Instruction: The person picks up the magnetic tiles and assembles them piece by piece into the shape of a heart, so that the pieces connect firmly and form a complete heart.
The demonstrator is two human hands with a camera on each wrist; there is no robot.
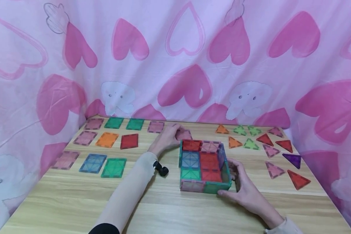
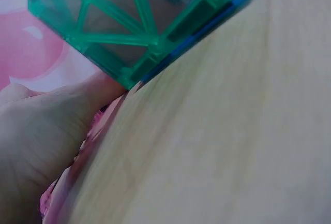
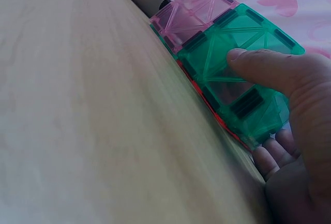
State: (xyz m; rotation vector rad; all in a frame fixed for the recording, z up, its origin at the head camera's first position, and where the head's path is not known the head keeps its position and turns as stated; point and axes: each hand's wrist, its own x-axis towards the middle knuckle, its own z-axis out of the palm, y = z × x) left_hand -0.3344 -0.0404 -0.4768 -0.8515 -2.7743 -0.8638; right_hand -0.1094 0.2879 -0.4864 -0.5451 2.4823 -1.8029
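An open-topped box of magnetic tiles (image 1: 209,161), with red, blue, green and pink squares in its base and upright walls, stands on the table. My right hand (image 1: 245,188) grips its near right corner. The thumb lies on the green front wall tile (image 3: 222,53), and the other fingers bend round the right side. At the far left corner, my left hand (image 1: 168,138) pinches a pink square tile (image 1: 185,135) behind the box. In the left wrist view, its thumb (image 2: 103,87) reaches to the bottom corner of a green wall tile (image 2: 114,38); its other fingertips are mostly hidden.
Square tiles lie in rows at the left, among them an orange one (image 1: 107,139), a red one (image 1: 129,141) and a blue one (image 1: 93,163). Several triangle tiles, including a purple one (image 1: 293,160), spread over the right side. A pink heart-print curtain (image 1: 152,81) hangs behind the table.
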